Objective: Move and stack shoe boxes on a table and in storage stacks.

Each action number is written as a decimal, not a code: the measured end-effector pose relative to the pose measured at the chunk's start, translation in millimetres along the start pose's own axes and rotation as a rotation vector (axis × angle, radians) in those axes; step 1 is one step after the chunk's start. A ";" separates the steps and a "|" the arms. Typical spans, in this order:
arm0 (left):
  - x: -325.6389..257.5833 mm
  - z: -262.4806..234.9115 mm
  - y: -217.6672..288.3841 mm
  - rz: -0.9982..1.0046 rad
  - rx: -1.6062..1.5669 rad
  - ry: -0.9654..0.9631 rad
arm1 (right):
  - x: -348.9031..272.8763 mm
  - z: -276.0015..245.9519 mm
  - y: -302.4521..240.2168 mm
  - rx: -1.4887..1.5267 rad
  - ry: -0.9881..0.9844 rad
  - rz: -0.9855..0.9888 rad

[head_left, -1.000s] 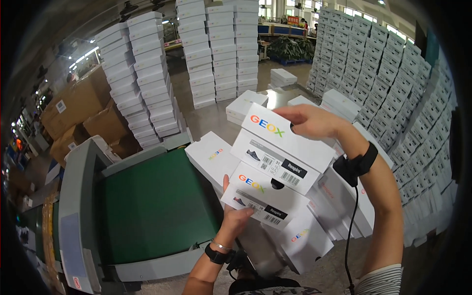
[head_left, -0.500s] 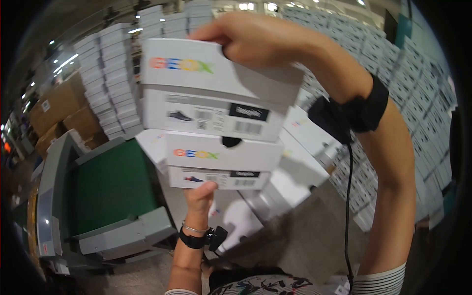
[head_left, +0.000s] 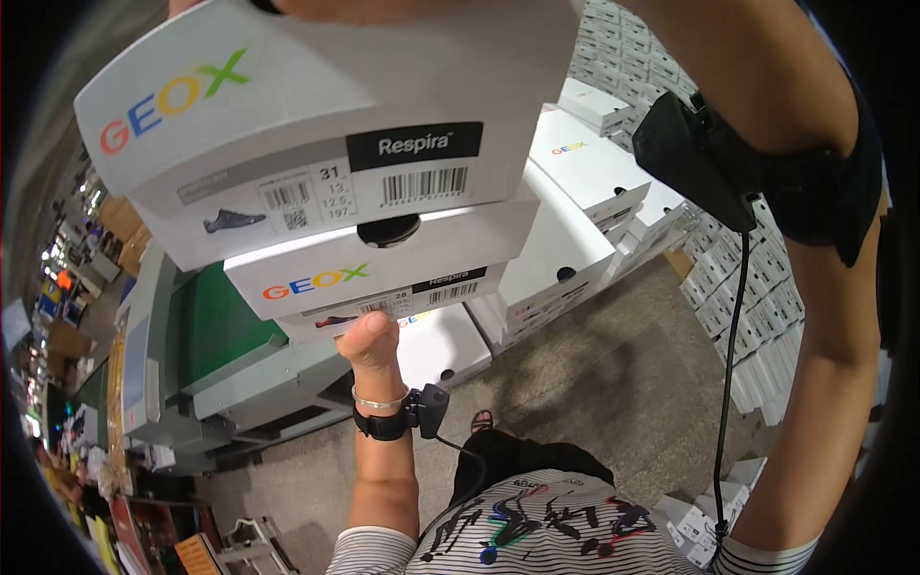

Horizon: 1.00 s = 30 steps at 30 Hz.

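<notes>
Two white shoeboxes are held one on top of the other, their labelled ends facing me. The larger upper shoebox (head_left: 316, 216) has coloured lettering on its lid and a picture of a dark shoe. My right hand (head_left: 383, 8) reaches over its top, mostly cut off by the upper edge of the picture. Beneath it, the smaller lower shoebox (head_left: 450, 235) shows a dark finger hole in its lid. My left hand (head_left: 372, 340) grips this one from below, thumb against the front end and the other fingers hidden underneath.
Behind the held boxes, at left, stands a grey machine with a green belt (head_left: 225, 326). More white shoeboxes (head_left: 585, 163) are stacked just beyond, to the right. Tall rows of shoeboxes (head_left: 747, 297) line the right side. A black cable (head_left: 733, 383) hangs along my right arm.
Both shoeboxes have come up closer to me and shifted left in the picture, now tilted. My right hand has risen partly out of view. More floor shows.
</notes>
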<state>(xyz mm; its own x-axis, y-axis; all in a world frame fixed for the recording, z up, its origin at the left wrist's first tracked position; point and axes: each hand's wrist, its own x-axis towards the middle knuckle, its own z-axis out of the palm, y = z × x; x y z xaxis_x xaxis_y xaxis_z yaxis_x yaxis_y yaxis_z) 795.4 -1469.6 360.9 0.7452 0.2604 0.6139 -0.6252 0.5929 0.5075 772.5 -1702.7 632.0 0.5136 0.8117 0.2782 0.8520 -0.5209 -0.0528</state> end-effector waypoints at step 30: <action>-31.8 17.4 67.2 -0.448 0.256 0.226 | -46.8 221.1 4.1 0.933 0.266 0.148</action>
<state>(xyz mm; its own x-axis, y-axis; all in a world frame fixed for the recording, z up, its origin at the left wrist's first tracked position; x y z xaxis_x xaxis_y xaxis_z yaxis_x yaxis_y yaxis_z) 725.6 -1451.3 386.0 0.9644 0.1991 0.1740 -0.2514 0.4865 0.8367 774.5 -1684.5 406.7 0.6794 0.6093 0.4087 0.5785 -0.1022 -0.8093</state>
